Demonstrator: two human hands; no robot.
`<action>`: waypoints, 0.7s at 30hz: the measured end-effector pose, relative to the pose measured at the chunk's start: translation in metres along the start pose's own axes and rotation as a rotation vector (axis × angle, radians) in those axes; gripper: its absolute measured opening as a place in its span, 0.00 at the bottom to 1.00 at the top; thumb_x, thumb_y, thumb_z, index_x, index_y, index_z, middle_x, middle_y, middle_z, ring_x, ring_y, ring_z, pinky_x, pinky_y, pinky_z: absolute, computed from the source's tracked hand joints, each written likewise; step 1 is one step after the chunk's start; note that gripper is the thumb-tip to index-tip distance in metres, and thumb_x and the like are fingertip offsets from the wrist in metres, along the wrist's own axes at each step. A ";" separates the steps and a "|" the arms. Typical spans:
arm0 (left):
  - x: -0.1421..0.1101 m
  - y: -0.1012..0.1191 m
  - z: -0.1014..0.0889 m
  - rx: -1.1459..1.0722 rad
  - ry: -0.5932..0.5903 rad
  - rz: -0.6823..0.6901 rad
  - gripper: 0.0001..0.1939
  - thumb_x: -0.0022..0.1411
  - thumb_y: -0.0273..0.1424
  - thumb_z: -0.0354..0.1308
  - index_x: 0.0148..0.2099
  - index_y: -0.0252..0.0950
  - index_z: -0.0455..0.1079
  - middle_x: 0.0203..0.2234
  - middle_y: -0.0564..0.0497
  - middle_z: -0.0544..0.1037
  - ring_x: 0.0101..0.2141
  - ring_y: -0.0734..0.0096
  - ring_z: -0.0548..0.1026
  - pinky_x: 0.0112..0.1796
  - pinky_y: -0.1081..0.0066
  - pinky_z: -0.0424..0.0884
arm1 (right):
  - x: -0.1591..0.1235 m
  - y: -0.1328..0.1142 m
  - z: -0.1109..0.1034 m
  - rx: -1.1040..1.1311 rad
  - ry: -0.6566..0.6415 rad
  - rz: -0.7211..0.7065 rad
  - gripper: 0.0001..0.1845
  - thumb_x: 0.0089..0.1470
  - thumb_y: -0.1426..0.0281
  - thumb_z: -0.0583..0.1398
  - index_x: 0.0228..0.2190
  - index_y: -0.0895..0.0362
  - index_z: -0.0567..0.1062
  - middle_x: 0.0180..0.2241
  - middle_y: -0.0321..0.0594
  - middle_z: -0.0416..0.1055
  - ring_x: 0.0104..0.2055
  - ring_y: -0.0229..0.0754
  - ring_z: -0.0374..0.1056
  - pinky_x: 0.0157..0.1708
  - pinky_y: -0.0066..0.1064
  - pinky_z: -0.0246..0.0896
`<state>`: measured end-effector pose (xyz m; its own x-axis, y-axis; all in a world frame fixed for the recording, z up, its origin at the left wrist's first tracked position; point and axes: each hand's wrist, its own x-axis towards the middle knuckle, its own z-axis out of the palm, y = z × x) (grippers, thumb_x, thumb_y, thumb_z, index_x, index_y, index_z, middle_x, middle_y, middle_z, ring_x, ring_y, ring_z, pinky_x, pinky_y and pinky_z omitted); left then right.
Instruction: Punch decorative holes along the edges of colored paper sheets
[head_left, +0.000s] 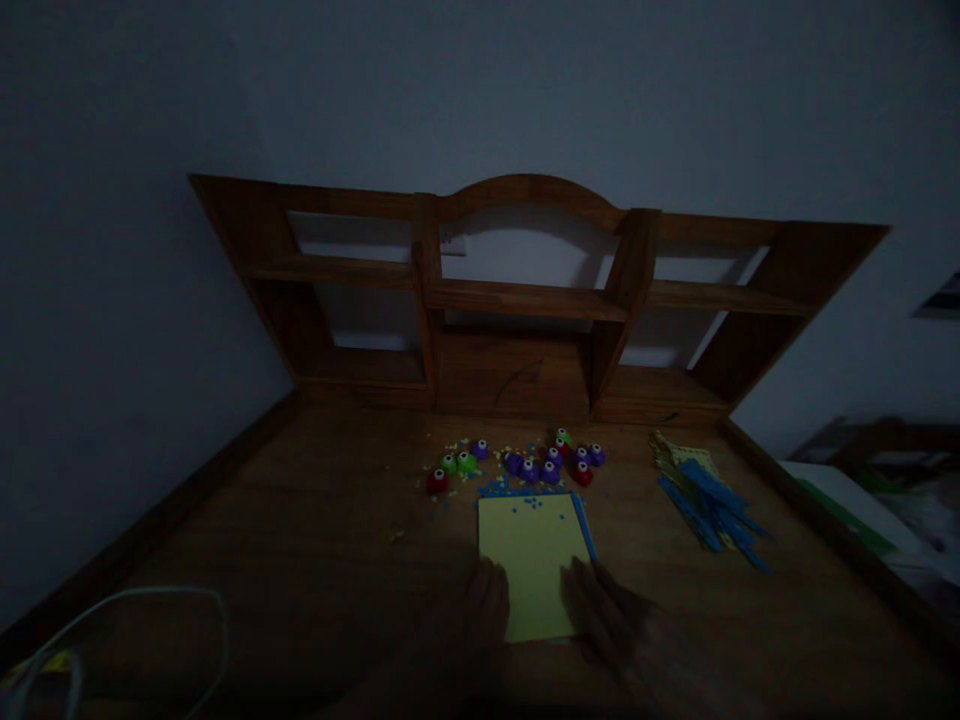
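A yellow sheet of paper (529,560) lies flat on the desk, with blue paper (583,525) showing from under its right edge. My left hand (487,605) rests on the sheet's left edge, fingers stretched forward. On the right edge lies my right hand (611,610), its fingers extended over the paper and nothing seen in its grasp. Tiny blue cut-outs (514,510) are scattered on the sheet's top part and just beyond it. Behind the paper stand several small craft punches, among them a purple punch (529,470), a green punch (466,462) and a red punch (437,481).
Blue paper strips (716,505) lie heaped at the right beside a punched yellow piece (694,458). A wooden shelf unit (517,370) backs the desk (300,530). A white cable (150,591) loops at the lower left. The room is dim.
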<state>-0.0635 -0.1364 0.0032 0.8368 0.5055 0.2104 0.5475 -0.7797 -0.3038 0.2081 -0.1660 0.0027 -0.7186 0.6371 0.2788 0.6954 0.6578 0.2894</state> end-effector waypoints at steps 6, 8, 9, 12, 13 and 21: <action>0.020 -0.003 -0.025 0.182 -0.018 0.182 0.16 0.58 0.22 0.48 0.47 0.28 0.70 0.42 0.35 0.74 0.43 0.53 0.72 0.39 0.57 0.68 | 0.012 0.001 -0.019 0.046 -0.034 0.017 0.26 0.56 0.62 0.56 0.51 0.67 0.66 0.49 0.61 0.69 0.49 0.56 0.68 0.40 0.41 0.70; 0.026 -0.011 -0.036 0.171 -0.056 0.223 0.12 0.57 0.22 0.48 0.41 0.27 0.71 0.36 0.36 0.75 0.37 0.55 0.73 0.34 0.59 0.69 | 0.013 -0.001 -0.020 0.035 -0.046 0.024 0.27 0.55 0.62 0.57 0.51 0.67 0.66 0.48 0.61 0.70 0.48 0.56 0.69 0.42 0.41 0.69; 0.029 -0.015 -0.041 0.149 -0.073 0.242 0.10 0.57 0.22 0.49 0.39 0.28 0.71 0.32 0.38 0.75 0.34 0.57 0.73 0.33 0.61 0.68 | 0.013 -0.002 -0.020 0.022 -0.046 0.026 0.27 0.55 0.63 0.57 0.51 0.68 0.66 0.48 0.61 0.70 0.48 0.55 0.69 0.43 0.42 0.68; 0.032 -0.024 -0.046 0.078 -0.109 0.240 0.08 0.58 0.22 0.49 0.37 0.30 0.69 0.29 0.42 0.74 0.32 0.62 0.72 0.33 0.65 0.68 | 0.013 -0.003 -0.017 -0.026 -0.032 -0.016 0.27 0.55 0.71 0.55 0.54 0.70 0.61 0.50 0.62 0.67 0.49 0.55 0.68 0.45 0.42 0.66; 0.033 -0.026 -0.046 0.059 -0.109 0.242 0.08 0.59 0.22 0.49 0.37 0.30 0.69 0.30 0.43 0.74 0.32 0.62 0.72 0.34 0.65 0.68 | 0.014 -0.003 -0.017 -0.042 -0.035 -0.035 0.28 0.54 0.74 0.54 0.55 0.70 0.60 0.51 0.62 0.66 0.50 0.55 0.67 0.45 0.42 0.66; 0.024 -0.021 -0.033 -0.059 -0.089 0.183 0.10 0.61 0.27 0.50 0.44 0.28 0.67 0.36 0.38 0.74 0.37 0.58 0.72 0.39 0.61 0.67 | 0.027 0.007 -0.037 -0.022 -0.129 -0.071 0.35 0.48 0.81 0.54 0.59 0.66 0.54 0.42 0.55 0.73 0.39 0.50 0.72 0.31 0.35 0.64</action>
<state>-0.0548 -0.1202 0.0455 0.9212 0.3822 0.0728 0.3870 -0.8805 -0.2737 0.1936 -0.1594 0.0461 -0.7591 0.6364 0.1370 0.6414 0.6951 0.3246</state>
